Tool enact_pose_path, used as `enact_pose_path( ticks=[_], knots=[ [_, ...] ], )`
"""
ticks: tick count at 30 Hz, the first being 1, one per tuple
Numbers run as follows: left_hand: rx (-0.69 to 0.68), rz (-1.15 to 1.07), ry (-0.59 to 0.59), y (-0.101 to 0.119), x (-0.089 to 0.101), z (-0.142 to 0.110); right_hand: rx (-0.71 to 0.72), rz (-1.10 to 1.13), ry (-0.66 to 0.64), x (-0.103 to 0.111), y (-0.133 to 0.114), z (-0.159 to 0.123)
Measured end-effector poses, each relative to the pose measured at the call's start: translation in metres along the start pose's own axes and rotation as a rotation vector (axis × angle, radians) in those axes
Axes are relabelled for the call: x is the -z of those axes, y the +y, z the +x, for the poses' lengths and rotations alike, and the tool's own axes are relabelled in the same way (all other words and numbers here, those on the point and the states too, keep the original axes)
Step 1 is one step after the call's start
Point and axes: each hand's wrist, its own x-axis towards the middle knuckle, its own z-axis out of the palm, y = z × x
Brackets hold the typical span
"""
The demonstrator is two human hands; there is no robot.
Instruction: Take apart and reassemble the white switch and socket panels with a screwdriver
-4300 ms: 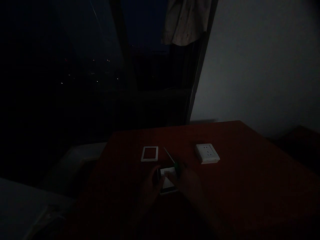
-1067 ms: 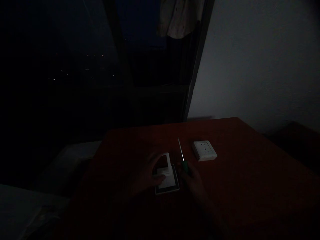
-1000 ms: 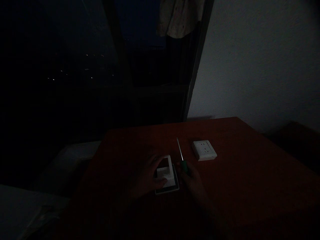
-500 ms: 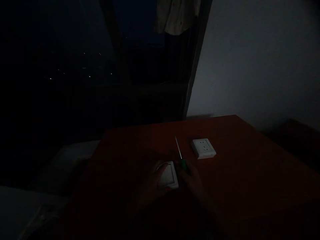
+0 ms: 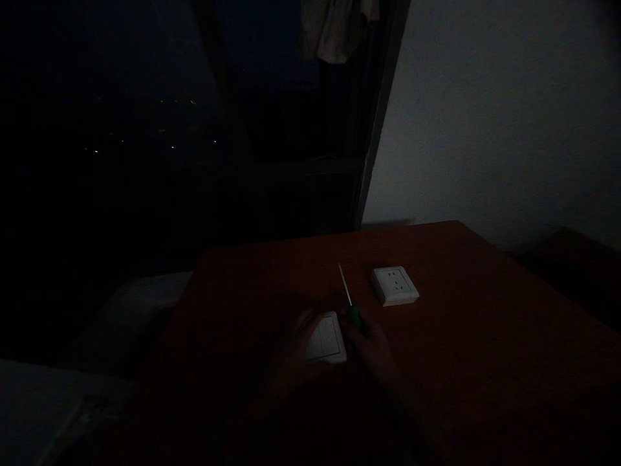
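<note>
A white wall switch (image 5: 326, 339) lies on the reddish table, its frame seated around the switch plate. My left hand (image 5: 301, 346) grips it from the left, fingers at the far edge and thumb at the near edge; the hand covers the switch's left side. In my right hand (image 5: 372, 343), just right of the switch, is a screwdriver (image 5: 354, 316) with a green handle. Its thin metal shaft points away from me and a little left. The fingers are wrapped round the handle. It is dark, so the finger outlines are faint.
A white wall socket (image 5: 396, 285) sits on the table (image 5: 466, 336) beyond my right hand. A pale wall (image 5: 490, 123) rises behind the table at the right. A dark window with a hanging cloth (image 5: 334, 32) is at the back.
The white frame, first lying apart on the table, has been picked up by my left hand and lowered onto the switch. My right hand has left the switch, still holding the screwdriver.
</note>
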Motion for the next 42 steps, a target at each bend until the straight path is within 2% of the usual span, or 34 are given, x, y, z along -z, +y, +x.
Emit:
enact_pose_path(
  ticks=[17,26,35,42],
  knots=[
    [-0.021,-0.041,0.034,-0.015,-0.011,-0.003,0.032,-0.012,-0.027,0.000,-0.003,0.001],
    [0.001,-0.050,0.018,-0.004,-0.005,-0.003,0.036,-0.009,-0.029,0.000,0.000,0.001],
    [-0.008,-0.062,0.021,-0.012,-0.010,-0.001,0.041,-0.029,-0.024,0.001,0.001,0.002],
    [-0.012,-0.068,0.039,0.003,-0.005,-0.004,0.041,-0.030,-0.028,0.000,0.001,0.001]
  ],
)
